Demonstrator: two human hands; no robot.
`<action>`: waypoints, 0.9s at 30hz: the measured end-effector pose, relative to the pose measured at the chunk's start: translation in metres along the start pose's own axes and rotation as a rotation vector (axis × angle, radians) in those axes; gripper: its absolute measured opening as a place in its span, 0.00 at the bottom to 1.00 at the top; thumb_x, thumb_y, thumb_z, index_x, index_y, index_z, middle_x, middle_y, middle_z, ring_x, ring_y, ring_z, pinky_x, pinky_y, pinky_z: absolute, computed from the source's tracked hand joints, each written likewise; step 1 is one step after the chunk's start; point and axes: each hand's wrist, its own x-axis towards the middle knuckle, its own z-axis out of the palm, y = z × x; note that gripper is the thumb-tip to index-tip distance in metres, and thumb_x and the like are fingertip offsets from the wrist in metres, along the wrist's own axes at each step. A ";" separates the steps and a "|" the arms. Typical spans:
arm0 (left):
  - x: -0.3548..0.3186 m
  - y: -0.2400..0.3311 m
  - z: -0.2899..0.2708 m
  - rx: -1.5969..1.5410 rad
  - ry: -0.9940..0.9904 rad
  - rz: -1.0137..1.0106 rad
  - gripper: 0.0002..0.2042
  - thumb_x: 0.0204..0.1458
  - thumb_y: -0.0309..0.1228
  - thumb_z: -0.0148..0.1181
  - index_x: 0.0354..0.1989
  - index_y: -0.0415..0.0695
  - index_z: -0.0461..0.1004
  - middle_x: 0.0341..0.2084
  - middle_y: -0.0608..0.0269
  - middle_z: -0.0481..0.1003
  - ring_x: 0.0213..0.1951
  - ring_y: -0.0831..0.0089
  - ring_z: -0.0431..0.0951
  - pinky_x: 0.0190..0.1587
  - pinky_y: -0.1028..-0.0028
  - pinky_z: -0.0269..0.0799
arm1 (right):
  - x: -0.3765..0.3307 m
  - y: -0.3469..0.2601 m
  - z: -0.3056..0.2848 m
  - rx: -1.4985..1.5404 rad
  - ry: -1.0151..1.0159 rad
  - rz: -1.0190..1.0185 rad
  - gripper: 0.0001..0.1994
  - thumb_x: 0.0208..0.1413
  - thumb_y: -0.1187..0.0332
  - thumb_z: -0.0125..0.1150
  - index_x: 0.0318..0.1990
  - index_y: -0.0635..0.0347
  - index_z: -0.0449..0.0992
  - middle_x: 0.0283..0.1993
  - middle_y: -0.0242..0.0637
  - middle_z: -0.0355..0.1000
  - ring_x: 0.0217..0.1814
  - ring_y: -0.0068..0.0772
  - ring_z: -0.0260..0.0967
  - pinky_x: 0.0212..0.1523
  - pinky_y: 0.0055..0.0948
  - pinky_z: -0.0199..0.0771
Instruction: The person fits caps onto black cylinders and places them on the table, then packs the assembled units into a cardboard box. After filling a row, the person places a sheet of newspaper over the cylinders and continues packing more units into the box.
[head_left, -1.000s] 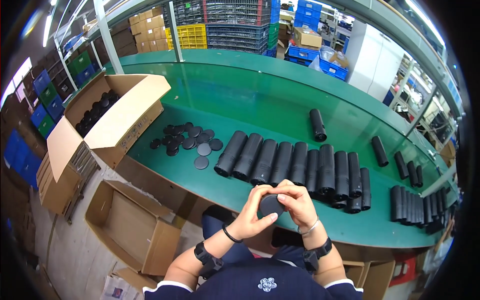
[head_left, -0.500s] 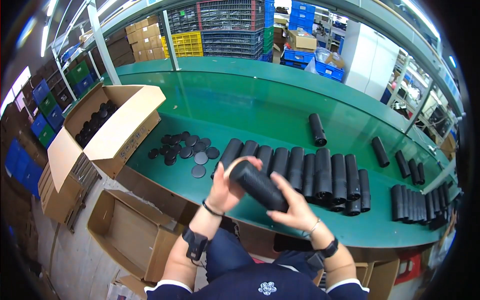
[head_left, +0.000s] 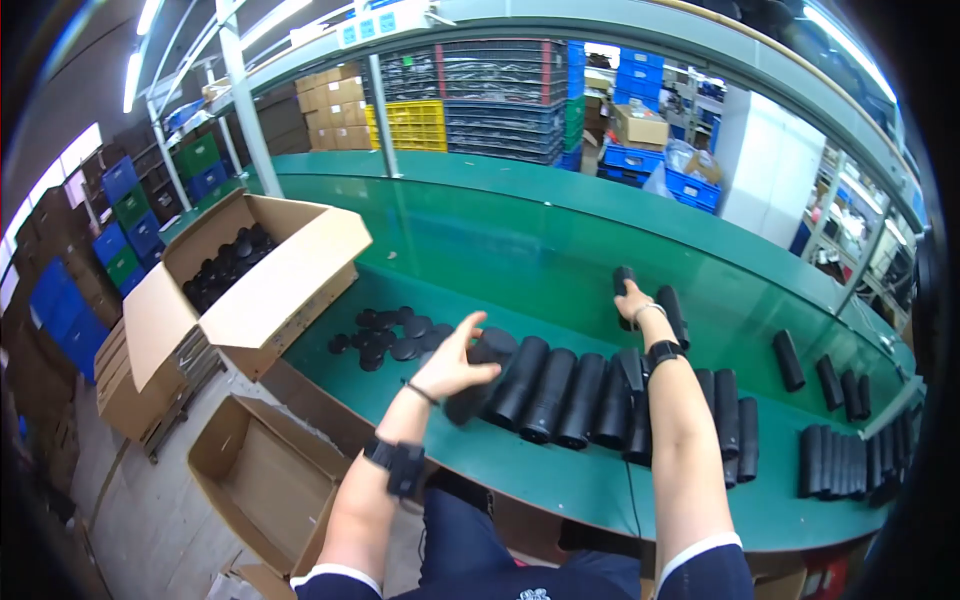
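Holding a black tube (head_left: 624, 274), the right hand (head_left: 632, 302) reaches far out over the green table (head_left: 450, 220). Its fingers wrap around the tube and hide the middle of it, so I cannot tell if the tube touches the table. One more tube (head_left: 673, 320) lies just beside it, partly behind the wrist.

The left hand (head_left: 450, 372) is nearer the body, with its thumb and fingers spread wide. Between them is the top of a blurry tube (head_left: 494, 346) (it is hard to see if they touch it). The two hands are well apart. The left elbow is bent, and the right arm is almost straight.

That blurry tube is at the left end of a row of tubes (head_left: 548, 395). Four more show well before the right arm covers part of the row, and at least three peek out past the arm.

Left of the row is a heap of flat black discs (head_left: 404, 349), a dozen or so, but they overlap too much to count. More discs fill part of one open box (head_left: 292, 290).

Farther right, four small tubes (head_left: 788, 360) lie apart, and a tight bunch (head_left: 815, 461) runs into the dark edge.
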 end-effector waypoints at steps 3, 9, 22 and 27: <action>-0.044 0.042 -0.009 -0.051 -0.120 0.150 0.34 0.40 0.22 0.65 0.60 0.44 0.60 0.51 0.63 0.64 0.55 0.73 0.66 0.57 0.72 0.62 | 0.009 0.019 0.014 0.101 0.045 0.113 0.38 0.54 0.61 0.52 0.70 0.35 0.41 0.63 0.62 0.56 0.64 0.60 0.59 0.63 0.46 0.61; -0.078 0.038 -0.003 -0.224 -0.118 0.109 0.33 0.40 0.21 0.63 0.58 0.44 0.59 0.53 0.63 0.63 0.56 0.73 0.64 0.61 0.72 0.57 | -0.024 -0.022 0.026 -0.412 0.332 -0.241 0.19 0.51 0.58 0.63 0.51 0.49 0.74 0.55 0.48 0.66 0.52 0.48 0.68 0.52 0.41 0.70; -0.116 0.029 0.043 -0.180 0.134 0.251 0.29 0.45 0.35 0.66 0.55 0.42 0.60 0.51 0.58 0.65 0.58 0.64 0.64 0.68 0.53 0.31 | -0.272 -0.085 0.060 1.188 -0.787 -0.640 0.10 0.51 0.74 0.66 0.41 0.63 0.76 0.29 0.24 0.70 0.29 0.13 0.65 0.32 0.15 0.67; -0.117 0.031 0.039 -0.279 0.175 0.245 0.28 0.44 0.33 0.67 0.53 0.41 0.61 0.45 0.60 0.69 0.51 0.70 0.70 0.61 0.65 0.55 | -0.283 -0.088 0.077 1.250 -0.706 -0.698 0.07 0.52 0.75 0.64 0.39 0.63 0.77 0.34 0.27 0.74 0.34 0.14 0.69 0.37 0.16 0.72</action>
